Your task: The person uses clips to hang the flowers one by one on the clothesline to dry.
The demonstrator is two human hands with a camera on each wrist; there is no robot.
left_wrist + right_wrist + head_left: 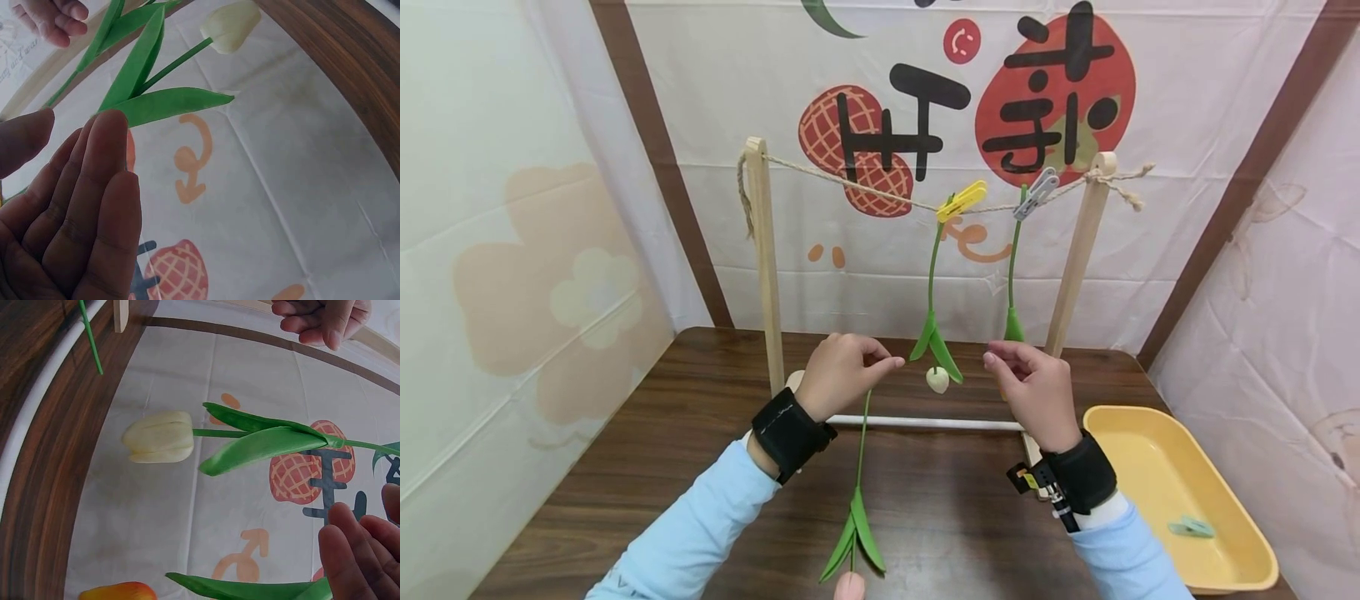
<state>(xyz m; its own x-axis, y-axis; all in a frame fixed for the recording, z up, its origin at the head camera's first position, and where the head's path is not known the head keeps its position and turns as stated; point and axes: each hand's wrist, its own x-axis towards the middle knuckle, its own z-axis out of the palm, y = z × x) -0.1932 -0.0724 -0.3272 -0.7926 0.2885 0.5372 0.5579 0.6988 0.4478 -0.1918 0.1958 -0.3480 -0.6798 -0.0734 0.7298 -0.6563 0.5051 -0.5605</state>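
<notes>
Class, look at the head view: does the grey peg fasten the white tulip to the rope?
No: the yellow peg clips the white tulip to the rope, while the grey peg holds another stem.

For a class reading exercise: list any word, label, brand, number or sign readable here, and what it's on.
Nothing reads with certainty.
Backdrop: large black character-like strokes, too stylised and partly cut off.
Left sleeve: faint letter-like marks, too small.
Pale cloth, upper left of the left wrist view: script-like marks, too blurred.
Right wrist device: tiny coloured patch, no lettering legible.
</notes>
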